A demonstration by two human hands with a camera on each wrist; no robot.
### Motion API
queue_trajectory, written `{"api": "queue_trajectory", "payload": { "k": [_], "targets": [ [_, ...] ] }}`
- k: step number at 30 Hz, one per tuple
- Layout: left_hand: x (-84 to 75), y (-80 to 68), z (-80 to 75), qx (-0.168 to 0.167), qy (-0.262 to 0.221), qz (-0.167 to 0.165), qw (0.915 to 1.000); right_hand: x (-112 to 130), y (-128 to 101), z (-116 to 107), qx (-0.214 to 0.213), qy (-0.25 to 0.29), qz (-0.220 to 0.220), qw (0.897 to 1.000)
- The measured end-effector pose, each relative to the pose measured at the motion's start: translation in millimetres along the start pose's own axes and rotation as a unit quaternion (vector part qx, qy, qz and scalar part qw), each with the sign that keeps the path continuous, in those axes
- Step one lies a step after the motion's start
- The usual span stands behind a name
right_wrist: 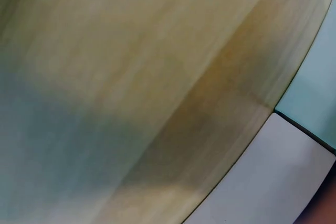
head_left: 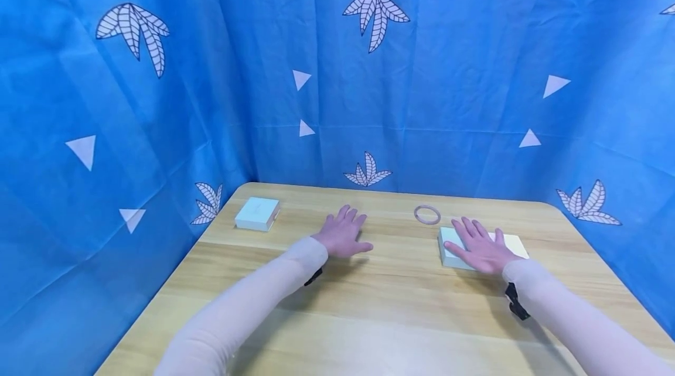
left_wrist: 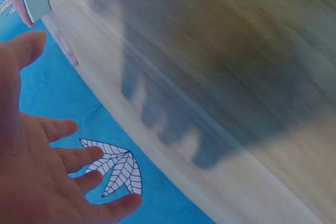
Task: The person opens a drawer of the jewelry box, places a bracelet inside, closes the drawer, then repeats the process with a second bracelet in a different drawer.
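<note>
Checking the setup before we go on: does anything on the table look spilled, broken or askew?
Nothing stands out. Two pale boxes and a ring lie flat on the table; the right hand rests on one box.

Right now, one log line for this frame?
left hand: open, flat on table | right hand: open, resting on box | ring: beyond box, untouched | second box: far left, untouched

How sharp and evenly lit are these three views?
Head view: sharp, soft even light, wide-angle bowing of the curtain. Left wrist view: table streaked by blur, dark hand-shaped shadow on it, left hand close and soft. Right wrist view: heavily blurred wood, only the box edge readable.
</note>
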State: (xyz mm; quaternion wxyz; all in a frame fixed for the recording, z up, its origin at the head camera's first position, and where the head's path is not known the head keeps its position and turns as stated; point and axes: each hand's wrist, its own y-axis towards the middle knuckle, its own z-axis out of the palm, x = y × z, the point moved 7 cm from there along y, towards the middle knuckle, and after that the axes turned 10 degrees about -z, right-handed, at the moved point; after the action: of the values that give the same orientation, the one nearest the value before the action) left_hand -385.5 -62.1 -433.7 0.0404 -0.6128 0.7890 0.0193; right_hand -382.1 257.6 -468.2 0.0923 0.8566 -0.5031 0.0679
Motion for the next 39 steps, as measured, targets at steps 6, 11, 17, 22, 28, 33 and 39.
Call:
{"api": "queue_trajectory", "payload": {
  "k": [6,11,17,22,28,33,39],
  "targets": [
    [8.2,-1.2,-1.9,-0.002,-0.001,-0.003,1.0,1,0,-1,-0.005,0.008,0.004,1.0],
    [17.3,-1.8,-1.8,0.0,0.006,-0.012,0.9999,1,0,0,-0.011,0.014,0.001,1.0],
    [32.7,-0.1,-4.5,0.0,0.002,-0.029,0.9996,-2,0,1,-0.019,0.013,-0.002,1.0],
    [48.1,0.5,-12.1,-0.007,-0.003,-0.042,0.9991,-3,1,0,-0.02,0.014,0.0,1.0],
    [72.4,0.8,-24.5,-0.021,0.007,-0.057,0.9981,-2,1,0,-0.017,0.012,-0.004,1.0],
    [93.3,1.0,-43.9,-0.049,0.02,-0.066,0.9964,-3,1,0,-0.02,0.01,-0.005,1.0],
    [127.4,5.1,-56.3,-0.063,0.005,-0.076,0.9951,-3,0,-2,-0.028,0.01,-0.006,1.0]
  ]
}}
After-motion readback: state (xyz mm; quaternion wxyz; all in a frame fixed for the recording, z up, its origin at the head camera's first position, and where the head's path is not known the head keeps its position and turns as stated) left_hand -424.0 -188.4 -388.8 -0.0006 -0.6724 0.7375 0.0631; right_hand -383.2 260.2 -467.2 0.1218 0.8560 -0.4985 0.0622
